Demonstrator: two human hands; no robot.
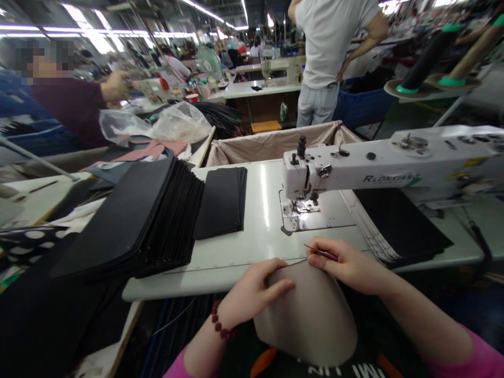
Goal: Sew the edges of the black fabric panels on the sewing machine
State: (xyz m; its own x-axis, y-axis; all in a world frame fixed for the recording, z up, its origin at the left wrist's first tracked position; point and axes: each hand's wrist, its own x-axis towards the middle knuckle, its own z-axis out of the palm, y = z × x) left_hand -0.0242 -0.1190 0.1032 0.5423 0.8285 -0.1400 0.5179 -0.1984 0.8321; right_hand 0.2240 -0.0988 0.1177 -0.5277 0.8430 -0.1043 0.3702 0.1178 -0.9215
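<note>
A curved grey-beige panel (311,315) hangs over my lap at the table's front edge. My left hand (262,286) grips its upper left edge, thumb on the face towards me and fingers behind. At the panel's upper right corner, my right hand (334,260) is closed around a slim pointed tool (325,254) with a dark tip and a purplish handle; its exact kind is unclear. The tip points left, just above the panel's top edge. Beyond my hands stands a white sewing machine (354,163), its lit needle area (302,206) apart from the panel.
A tall stack of black panels (129,205) and a smaller black stack (221,202) lie left on the pale table (220,262). More black panels (401,223) lie under the machine arm. A cloth-lined bin (252,149) stands behind; a person (331,47) stands farther back, another sits left.
</note>
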